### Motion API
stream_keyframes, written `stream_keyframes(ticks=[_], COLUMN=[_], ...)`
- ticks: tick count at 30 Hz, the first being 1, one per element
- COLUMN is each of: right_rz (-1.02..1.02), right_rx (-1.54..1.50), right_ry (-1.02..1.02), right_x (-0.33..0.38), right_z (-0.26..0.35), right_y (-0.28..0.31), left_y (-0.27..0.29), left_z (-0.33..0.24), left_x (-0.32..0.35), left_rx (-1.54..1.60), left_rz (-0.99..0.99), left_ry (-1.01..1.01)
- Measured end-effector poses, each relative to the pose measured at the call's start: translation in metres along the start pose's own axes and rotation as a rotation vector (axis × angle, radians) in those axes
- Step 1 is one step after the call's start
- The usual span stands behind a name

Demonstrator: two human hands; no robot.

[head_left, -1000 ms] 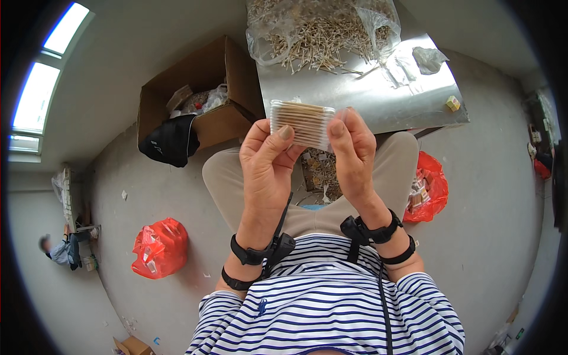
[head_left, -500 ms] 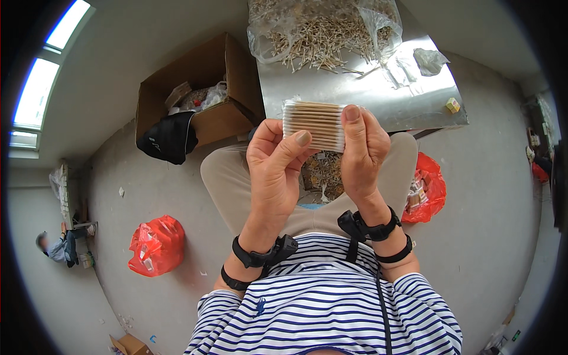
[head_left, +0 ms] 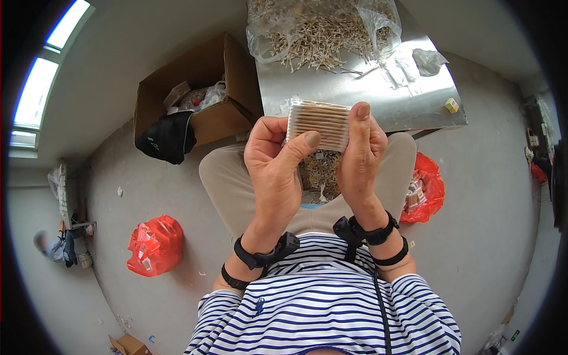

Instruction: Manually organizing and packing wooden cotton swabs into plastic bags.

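Note:
A flat, wooden-stemmed bundle of cotton swabs [head_left: 324, 120] with white tips lies level between my hands, over the near edge of the metal table [head_left: 281, 92]. My left hand [head_left: 273, 171] grips its left part, thumb across the front and fingers behind. Along the right end, my right hand [head_left: 360, 157] is closed on the bundle with its thumb pointing up; its other fingers are largely hidden. Beyond, a heap of loose cotton swabs [head_left: 319, 47] spills from a clear plastic bag [head_left: 380, 26].
A cardboard box [head_left: 244, 77] with a black cloth [head_left: 165, 139] stands left of the table. Red plastic bags [head_left: 155, 242] [head_left: 436, 183] sit on the floor either side. A small yellow box [head_left: 452, 105] lies at the table's right corner. Another person [head_left: 57, 247] is far left.
The bundle has shifted slightly right and tilted a little. My left thumb has slid right across its front, and my right thumb has moved from its face toward the end.

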State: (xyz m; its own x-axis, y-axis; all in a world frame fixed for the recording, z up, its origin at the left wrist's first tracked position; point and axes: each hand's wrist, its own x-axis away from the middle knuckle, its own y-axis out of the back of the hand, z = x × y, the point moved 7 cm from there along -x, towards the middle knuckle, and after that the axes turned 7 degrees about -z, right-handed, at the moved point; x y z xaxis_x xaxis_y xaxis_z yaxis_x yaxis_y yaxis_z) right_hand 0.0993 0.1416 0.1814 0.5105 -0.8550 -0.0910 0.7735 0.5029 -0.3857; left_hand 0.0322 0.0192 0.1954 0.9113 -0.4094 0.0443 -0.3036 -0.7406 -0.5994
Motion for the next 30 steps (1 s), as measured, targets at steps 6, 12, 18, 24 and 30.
stream_keyframes(ticks=[6, 12, 18, 24, 30], right_rz=[0.008, 0.104, 0.335, 0.173, 0.428], right_rx=[-0.004, -0.257, -0.823, -0.806, -0.972], right_ry=[0.005, -0.353, -1.021, -1.157, -1.079], right_x=[-0.002, -0.011, 0.029, 0.042, 0.043], right_z=[-0.001, -0.017, -0.042, -0.05, -0.041], right_y=[0.007, 0.003, -0.019, -0.021, -0.026], left_y=[-0.001, -0.022, -0.024, -0.035, -0.036], left_z=[0.002, -0.008, -0.024, -0.024, -0.022], left_x=[0.004, 0.006, -0.005, -0.006, -0.007], left_rx=[-0.004, -0.109, -0.312, -0.304, -0.249], left_rz=[0.008, 0.204, 0.367, 0.447, 0.437], left_ry=[0.023, -0.062, -0.266, -0.254, -0.194])
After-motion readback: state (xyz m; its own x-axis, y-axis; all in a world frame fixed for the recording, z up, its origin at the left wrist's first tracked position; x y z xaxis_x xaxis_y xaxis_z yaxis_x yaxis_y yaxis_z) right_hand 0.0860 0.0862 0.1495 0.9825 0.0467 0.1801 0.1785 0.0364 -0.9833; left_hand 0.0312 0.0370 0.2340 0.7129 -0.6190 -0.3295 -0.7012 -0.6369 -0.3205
